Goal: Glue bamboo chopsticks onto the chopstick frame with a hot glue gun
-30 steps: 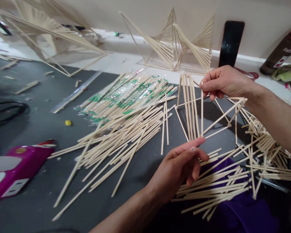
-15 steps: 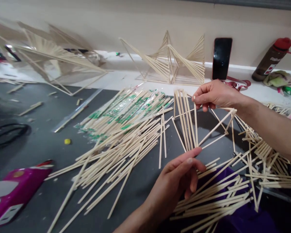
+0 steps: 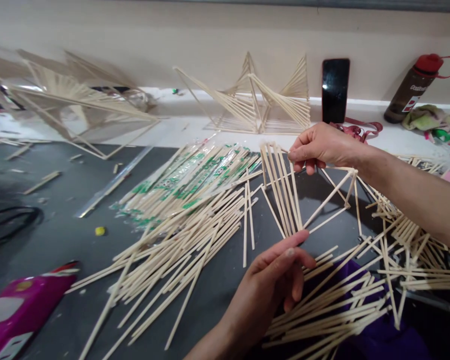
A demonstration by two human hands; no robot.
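Note:
A small model of wooden sticks [image 3: 282,192], a row of slanting sticks joined to a thin frame, stands in front of me. My right hand [image 3: 320,146] pinches the upper end of the rightmost stick [image 3: 296,199] in that row between thumb and fingers. Lower down, my left hand [image 3: 273,277] is open, its index fingertip against the bottom ends of the slanting sticks. Its other fingers are loosely bent and apart, with nothing seen in them. The model's far edge is partly hidden behind my right hand.
Loose sticks [image 3: 176,272] and plastic-wrapped chopsticks [image 3: 195,175] lie left of the model. More sticks [image 3: 330,312] rest over something purple [image 3: 382,332]. Finished stick models [image 3: 240,102], a phone [image 3: 335,90] and a bottle [image 3: 408,92] stand along the wall. A magenta tool [image 3: 37,300] lies lower left.
The view has shifted slightly, so most things sit a little further left. Both hands keep nearly the same pose at the model, the right still pinching the stick's top.

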